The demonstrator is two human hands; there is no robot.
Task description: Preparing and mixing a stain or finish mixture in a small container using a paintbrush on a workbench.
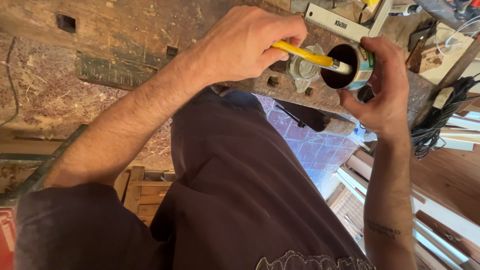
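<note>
Worn wooden workbench lies under your hands. Your right hand grips the open can at its edge; hold it level. Left hand, clenched on the yellow-handled brush, should dip shallowly.

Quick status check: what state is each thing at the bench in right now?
Tin can: open, tilted, steadied by the right hand.
Yellow-handled brush: gripped in the left hand, tip inside the can.
Glass jar: on the workbench, contents unclear.
Metal ruler: lying flat.
</note>
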